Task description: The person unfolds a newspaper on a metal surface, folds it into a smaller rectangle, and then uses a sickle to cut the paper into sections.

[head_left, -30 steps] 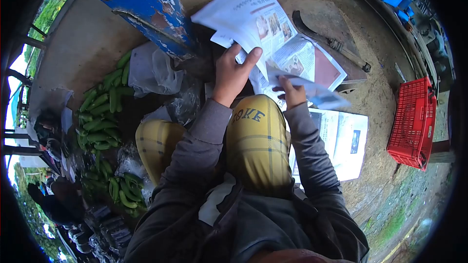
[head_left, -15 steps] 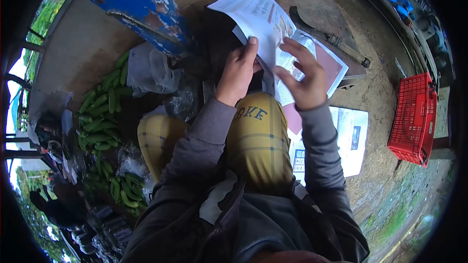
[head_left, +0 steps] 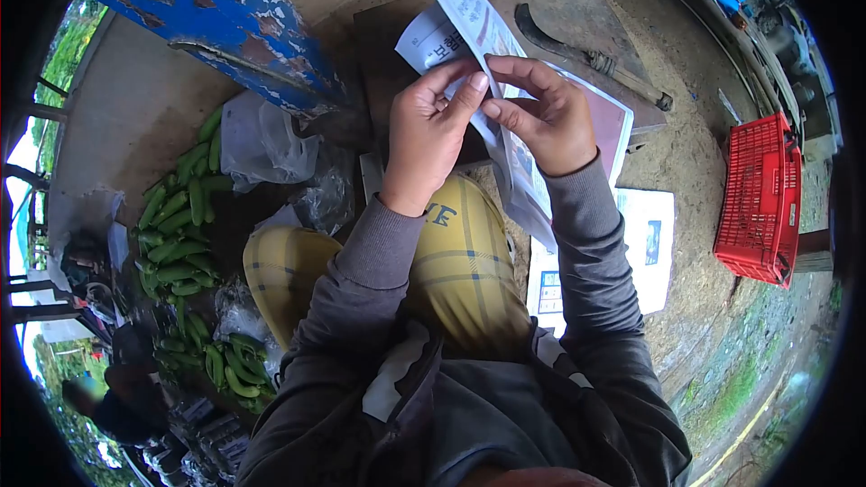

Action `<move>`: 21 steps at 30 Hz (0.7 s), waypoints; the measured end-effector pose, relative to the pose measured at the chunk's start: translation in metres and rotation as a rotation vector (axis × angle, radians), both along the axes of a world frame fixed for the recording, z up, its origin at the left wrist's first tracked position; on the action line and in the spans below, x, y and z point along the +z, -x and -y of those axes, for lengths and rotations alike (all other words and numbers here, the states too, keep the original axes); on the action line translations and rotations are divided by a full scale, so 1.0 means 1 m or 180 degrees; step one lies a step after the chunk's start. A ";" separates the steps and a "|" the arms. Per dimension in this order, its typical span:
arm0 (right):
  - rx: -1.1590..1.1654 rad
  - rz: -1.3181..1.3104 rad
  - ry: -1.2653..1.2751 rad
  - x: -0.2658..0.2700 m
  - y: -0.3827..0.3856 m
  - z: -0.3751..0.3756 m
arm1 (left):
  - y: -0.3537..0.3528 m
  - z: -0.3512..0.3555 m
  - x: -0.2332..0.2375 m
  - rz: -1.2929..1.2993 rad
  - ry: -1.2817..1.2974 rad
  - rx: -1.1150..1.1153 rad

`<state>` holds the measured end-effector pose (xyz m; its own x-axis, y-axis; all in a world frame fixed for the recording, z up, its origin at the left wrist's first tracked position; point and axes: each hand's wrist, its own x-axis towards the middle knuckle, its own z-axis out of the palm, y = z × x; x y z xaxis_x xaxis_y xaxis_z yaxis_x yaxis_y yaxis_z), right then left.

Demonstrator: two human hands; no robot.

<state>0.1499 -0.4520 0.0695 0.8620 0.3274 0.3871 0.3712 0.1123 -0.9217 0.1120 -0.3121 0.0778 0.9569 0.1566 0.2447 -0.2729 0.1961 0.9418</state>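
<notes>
Printed paper sheets [head_left: 474, 13], which look like newspaper, are held up above my knee, partly folded apart at the top. My left hand [head_left: 435, 131] is closed, with thumb and fingers pinching the sheets' near edge. Across from it, my right hand [head_left: 552, 122] also pinches the paper, its thumb and fingertips nearly meeting the left ones. Just beyond the right hand, a curved blade with a wooden handle [head_left: 622, 81] lies on a flat board [head_left: 591, 13]. Another printed sheet [head_left: 645, 261] rests on the ground beside my right forearm.
Long green fruits or vegetables [head_left: 180, 243] are heaped on the left, near clear plastic bags [head_left: 266, 144]. A peeling blue post [head_left: 244, 27] rises at the upper left. To the right stands a red plastic crate [head_left: 758, 198]. A person [head_left: 131, 401] is at the lower left.
My right hand, spread over the sheets before, has moved left and closed on the paper beside my left hand. The sheets have turned more edge-on and their top parts have come apart.
</notes>
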 end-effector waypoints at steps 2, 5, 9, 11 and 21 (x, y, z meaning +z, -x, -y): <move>0.0123 -0.0112 -0.0077 -0.002 0.001 0.000 | 0.000 0.001 0.000 0.0075 0.0059 0.0029; 0.0211 -0.0188 -0.0128 0.002 0.003 0.002 | -0.001 0.000 0.001 0.0082 0.0090 0.0039; 0.0294 -0.0217 -0.0125 -0.002 0.001 0.006 | 0.002 0.000 0.002 0.0095 0.0027 0.0012; 0.0307 -0.0257 -0.0153 0.000 0.003 0.007 | 0.003 0.000 0.004 0.0083 0.0059 -0.0029; 0.0397 -0.0324 -0.0411 0.006 0.007 0.014 | 0.010 -0.001 0.013 -0.0012 0.0018 -0.0218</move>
